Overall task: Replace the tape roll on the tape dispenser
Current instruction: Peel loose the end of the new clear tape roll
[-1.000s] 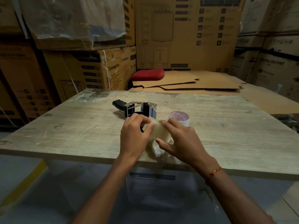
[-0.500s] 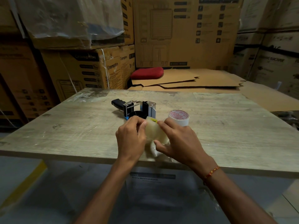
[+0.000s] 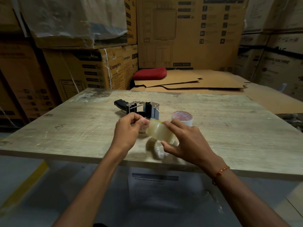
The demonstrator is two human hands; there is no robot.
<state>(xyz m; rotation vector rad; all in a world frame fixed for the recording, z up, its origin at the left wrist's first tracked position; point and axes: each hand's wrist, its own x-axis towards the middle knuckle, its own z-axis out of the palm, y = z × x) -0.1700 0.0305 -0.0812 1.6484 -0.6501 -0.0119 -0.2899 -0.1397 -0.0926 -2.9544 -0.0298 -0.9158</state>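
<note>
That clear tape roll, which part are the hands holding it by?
The right hand grips the clear tape roll across its outer curved face; the left hand pinches at its upper edge.

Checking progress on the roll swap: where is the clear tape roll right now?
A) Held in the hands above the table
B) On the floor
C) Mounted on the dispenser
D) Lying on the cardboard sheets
A: the clear tape roll is gripped by the right hand while the left hand pinches at its edge; the dispenser lies apart behind them.

Dim, warm indoor light from overhead. Pale weathered wooden worktop (image 3: 229, 128) lit brightest at centre; soft shadows under hands. Stacked brown cardboard boxes (image 3: 98, 68) bow at frame edges, corners dark, slightly blurred.
</note>
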